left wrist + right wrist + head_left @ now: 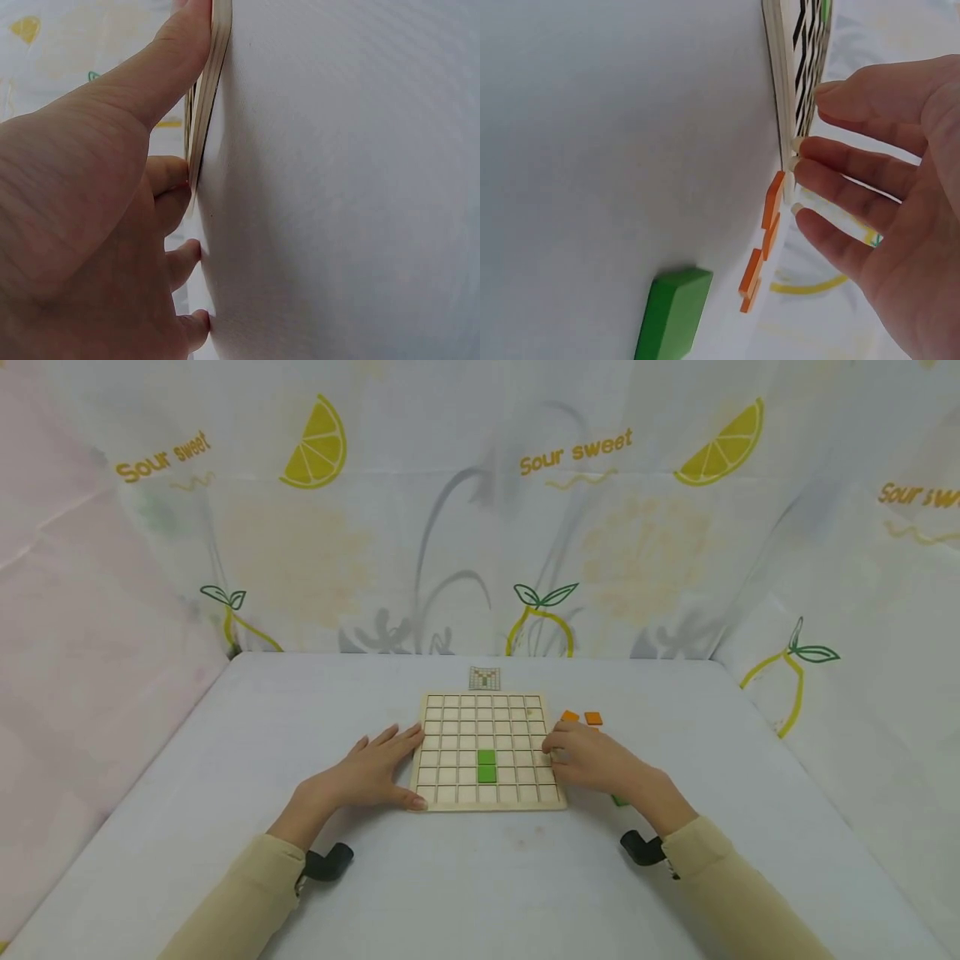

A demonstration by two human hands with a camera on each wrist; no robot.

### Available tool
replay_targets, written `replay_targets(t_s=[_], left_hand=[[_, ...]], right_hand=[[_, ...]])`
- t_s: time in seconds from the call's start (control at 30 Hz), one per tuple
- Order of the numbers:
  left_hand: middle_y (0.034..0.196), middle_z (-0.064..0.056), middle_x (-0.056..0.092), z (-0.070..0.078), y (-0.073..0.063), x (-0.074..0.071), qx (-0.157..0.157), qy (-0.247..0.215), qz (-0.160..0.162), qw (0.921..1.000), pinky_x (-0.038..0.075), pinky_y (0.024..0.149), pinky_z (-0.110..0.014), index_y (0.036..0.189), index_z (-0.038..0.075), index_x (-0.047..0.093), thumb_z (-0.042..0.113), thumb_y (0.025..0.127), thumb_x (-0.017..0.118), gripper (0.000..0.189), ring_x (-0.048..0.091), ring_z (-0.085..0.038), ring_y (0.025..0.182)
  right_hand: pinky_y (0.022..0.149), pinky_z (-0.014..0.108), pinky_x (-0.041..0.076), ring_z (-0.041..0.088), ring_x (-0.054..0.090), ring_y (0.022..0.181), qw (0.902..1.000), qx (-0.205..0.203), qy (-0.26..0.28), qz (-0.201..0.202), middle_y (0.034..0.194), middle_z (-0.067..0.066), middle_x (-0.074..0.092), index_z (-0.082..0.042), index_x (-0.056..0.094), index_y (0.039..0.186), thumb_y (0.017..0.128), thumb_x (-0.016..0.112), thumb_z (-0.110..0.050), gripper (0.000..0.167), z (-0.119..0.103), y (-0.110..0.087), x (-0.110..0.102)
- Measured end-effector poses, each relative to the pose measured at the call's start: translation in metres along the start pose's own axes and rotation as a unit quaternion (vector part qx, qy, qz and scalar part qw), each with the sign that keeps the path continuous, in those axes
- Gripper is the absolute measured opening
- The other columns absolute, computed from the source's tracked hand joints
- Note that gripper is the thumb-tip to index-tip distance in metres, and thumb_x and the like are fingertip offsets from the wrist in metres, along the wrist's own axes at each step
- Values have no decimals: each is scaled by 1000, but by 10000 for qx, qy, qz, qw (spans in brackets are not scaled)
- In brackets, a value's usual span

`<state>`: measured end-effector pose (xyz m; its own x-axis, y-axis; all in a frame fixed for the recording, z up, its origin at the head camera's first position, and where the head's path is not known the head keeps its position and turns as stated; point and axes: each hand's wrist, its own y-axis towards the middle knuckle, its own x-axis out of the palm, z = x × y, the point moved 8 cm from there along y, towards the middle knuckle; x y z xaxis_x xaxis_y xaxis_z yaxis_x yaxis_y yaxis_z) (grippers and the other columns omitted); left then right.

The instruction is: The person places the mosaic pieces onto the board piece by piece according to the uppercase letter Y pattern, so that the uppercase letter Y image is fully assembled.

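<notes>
A pale wooden grid board [487,807] lies flat on the white table. Two green square tiles, a rear one [487,757] and a front one [487,774], sit in adjoining cells near its middle. My left hand [367,772] rests spread along the board's left edge, thumb at the near corner. Over the right edge is my right hand [596,758], its fingers loosely bent. The right wrist view shows no tile between those fingers, though the thumb partly covers the index finger. Beneath that hand are several orange tiles [773,200] and a green tile [675,315] on the table.
Behind the board lies a small card [484,678] with a printed coloured grid. To the board's right, an orange tile [593,718] shows past the hand. Patterned cloth [465,527] walls in the back and sides of the table.
</notes>
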<state>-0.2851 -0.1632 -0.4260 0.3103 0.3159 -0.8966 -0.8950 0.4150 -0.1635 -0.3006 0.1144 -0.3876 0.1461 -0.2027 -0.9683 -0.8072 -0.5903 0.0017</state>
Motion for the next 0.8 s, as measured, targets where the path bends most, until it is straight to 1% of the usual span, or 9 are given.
replay_targets(t_s=[0.17,0.33,0.63,0.8], left_hand=[[168,-4,19,0,-1,0,-5,-15,4,10000,7,118,-71,159,14,23,67,69,78,118,11,-39,155],[167,-5,20,1,-1,-1,-29,-51,-1,10000,7,118,-71,159,14,23,65,70,79,117,10,-39,155],[167,-7,20,4,-2,-4,2,-37,5,10000,8,118,-71,159,11,24,63,72,79,115,11,-41,154],[167,-7,20,4,-3,-5,10,-16,22,10000,9,118,-71,159,11,24,61,73,79,114,12,-42,154]], right_hand=[[88,36,54,18,63,102,9999,-114,-54,28,108,0,67,-11,73,107,91,70,-13,16,3,-6,-2],[87,36,54,18,63,100,9996,-222,-180,15,108,1,67,-11,73,105,89,71,-9,16,8,-11,-2],[80,31,52,11,55,87,9997,-22,-221,-48,102,0,64,-11,73,105,88,70,-7,17,19,-23,-3],[84,34,54,12,59,92,9998,-16,-193,-38,102,-2,63,-11,73,104,87,70,-6,18,22,-30,-5]])
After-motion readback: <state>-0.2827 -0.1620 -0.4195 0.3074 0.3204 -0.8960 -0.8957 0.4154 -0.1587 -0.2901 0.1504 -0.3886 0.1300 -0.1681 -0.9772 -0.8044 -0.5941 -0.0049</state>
